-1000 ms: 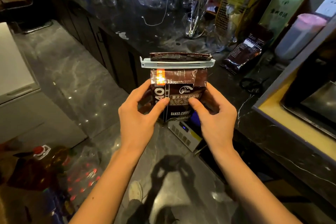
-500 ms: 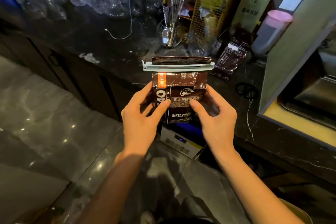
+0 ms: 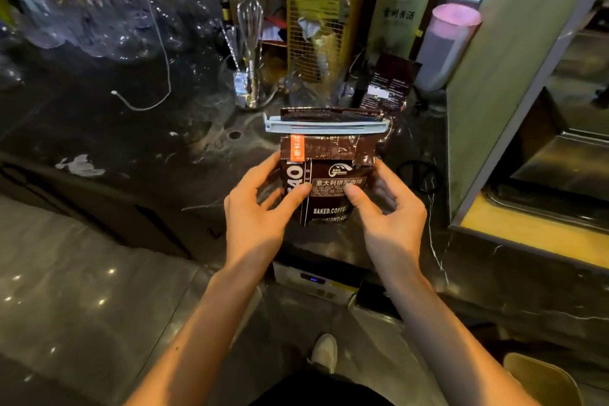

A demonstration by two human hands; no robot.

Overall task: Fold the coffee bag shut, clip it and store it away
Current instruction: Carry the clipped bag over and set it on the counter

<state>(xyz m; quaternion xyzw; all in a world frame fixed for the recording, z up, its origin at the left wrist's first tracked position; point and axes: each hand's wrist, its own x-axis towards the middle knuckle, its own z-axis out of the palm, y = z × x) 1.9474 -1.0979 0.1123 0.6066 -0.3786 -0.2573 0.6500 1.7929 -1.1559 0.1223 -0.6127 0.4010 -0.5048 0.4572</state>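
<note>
brown coffee bag, clip across its fold, gripped by both hands, seemingly above the counter.

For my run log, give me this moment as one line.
stage: storing | coffee bag: folded, upright | clip: across fold | left hand, right hand: holding bag | below: countertop

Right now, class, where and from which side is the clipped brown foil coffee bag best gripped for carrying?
Grip the brown foil coffee bag by its two side edges below the pale plastic clip, one hand from each side. It stands upright, and its lower body looks firmer than the folded top.
</note>
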